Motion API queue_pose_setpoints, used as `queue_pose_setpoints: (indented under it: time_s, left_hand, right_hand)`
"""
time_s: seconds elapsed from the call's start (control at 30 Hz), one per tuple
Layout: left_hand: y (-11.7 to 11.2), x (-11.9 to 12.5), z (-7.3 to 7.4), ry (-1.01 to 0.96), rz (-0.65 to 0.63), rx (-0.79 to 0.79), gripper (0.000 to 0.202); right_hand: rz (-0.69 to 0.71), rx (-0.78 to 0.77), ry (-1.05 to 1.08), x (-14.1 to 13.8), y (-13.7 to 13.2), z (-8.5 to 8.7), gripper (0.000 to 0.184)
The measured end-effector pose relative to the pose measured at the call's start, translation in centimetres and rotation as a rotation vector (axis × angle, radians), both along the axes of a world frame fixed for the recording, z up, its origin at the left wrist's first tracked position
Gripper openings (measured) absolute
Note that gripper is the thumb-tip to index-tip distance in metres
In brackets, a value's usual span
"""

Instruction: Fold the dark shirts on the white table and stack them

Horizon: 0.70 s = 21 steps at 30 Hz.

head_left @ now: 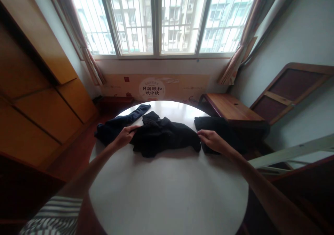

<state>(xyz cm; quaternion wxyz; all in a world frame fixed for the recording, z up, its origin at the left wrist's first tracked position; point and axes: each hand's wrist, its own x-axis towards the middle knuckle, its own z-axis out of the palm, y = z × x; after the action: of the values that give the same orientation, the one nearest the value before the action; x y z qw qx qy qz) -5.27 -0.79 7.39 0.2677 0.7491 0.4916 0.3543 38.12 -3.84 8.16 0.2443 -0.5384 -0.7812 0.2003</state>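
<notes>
A crumpled black garment (167, 135) lies across the far half of the round white table, its exact kind hard to make out. My left hand (127, 134) is closed on its left end. At the opposite end, my right hand (210, 138) pinches the garment's right edge. Just left of it, a dark navy garment (117, 123) is spread out toward the back of the table. Under and beyond my right hand lies a folded black cloth (221, 132), flat near the table's right edge.
The white table (167, 193) has a rounded edge all around. Behind it on the right stands a wooden desk (235, 108), with a wooden chair-like frame (287, 85) by the wall. Wooden cabinets (52, 113) line the left. A barred window (156, 19) is ahead.
</notes>
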Motion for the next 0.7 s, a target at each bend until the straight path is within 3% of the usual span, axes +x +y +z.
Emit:
queue_pose_setpoints:
  time_s: [0.07,0.13,0.2,0.23,0.27,0.4,0.5,0.6,0.7]
  left_hand:
    - [-1.9,-1.0,1.3,0.036,-0.069,-0.092,0.035]
    - [-3.5,-1.8,2.2,0.095,-0.181,-0.214,0.030]
    - [-4.5,-2.1,2.4,0.145,-0.265,-0.319,0.029]
    - [-4.8,-2.2,2.1,0.153,-0.260,-0.359,0.032]
    - [-5.0,-2.1,1.6,0.158,-0.229,-0.396,0.038]
    - [-5.6,-1.1,-1.1,0.231,-0.085,-0.445,0.072]
    - [-6.8,-0.4,-1.8,0.291,-0.167,-0.331,0.054]
    - [-8.4,-1.1,0.1,0.255,-0.310,-0.324,0.037]
    - [-9.8,-2.9,4.2,0.211,-0.420,-0.467,0.037]
  right_hand:
    - [0.079,-0.085,-0.020,0.7,-1.1,0.8,0.030]
    - [0.251,-0.306,-0.058,1.0,-1.9,1.7,0.026]
    - [0.457,-0.592,-0.089,0.7,-2.2,2.6,0.027]
    - [0.493,-0.656,-0.091,0.2,-2.2,2.8,0.030]
    - [0.462,-0.634,-0.081,-0.4,-2.0,3.0,0.035]
    - [0.139,-0.190,-0.032,-3.9,-1.2,1.7,0.056]
    - [0.212,-0.197,-0.063,-5.9,-1.8,0.2,0.065]
    - [0.297,-0.230,-0.052,-6.2,-3.7,0.5,0.038]
    - [0.580,-0.476,-0.072,-5.4,-5.7,3.6,0.026]
